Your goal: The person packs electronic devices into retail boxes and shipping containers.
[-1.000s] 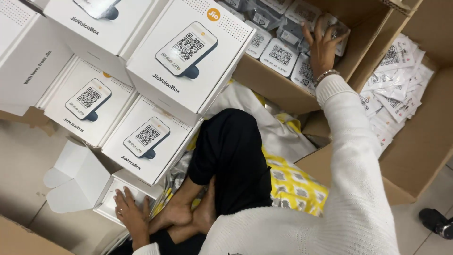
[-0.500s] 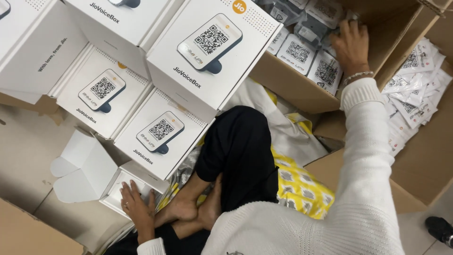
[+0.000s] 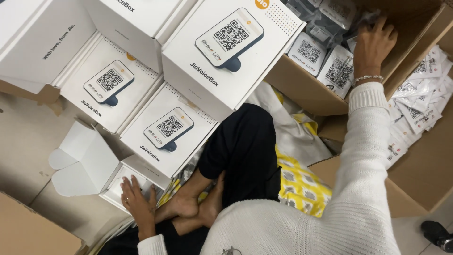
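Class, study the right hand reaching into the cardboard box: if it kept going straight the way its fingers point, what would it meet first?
Probably the clear-wrapped packets heaped beyond the right hand in the cardboard box; depth is unclear.

Light is bright and even, approx. from above, w/ soft shadows only under the white boxes (image 3: 222, 56) and near the legs. No strong glare on the boxes. Picture is mostly sharp; the plastic packets (image 3: 325, 61) far right look a bit blurred.

Head camera looks steeply down, close above lap
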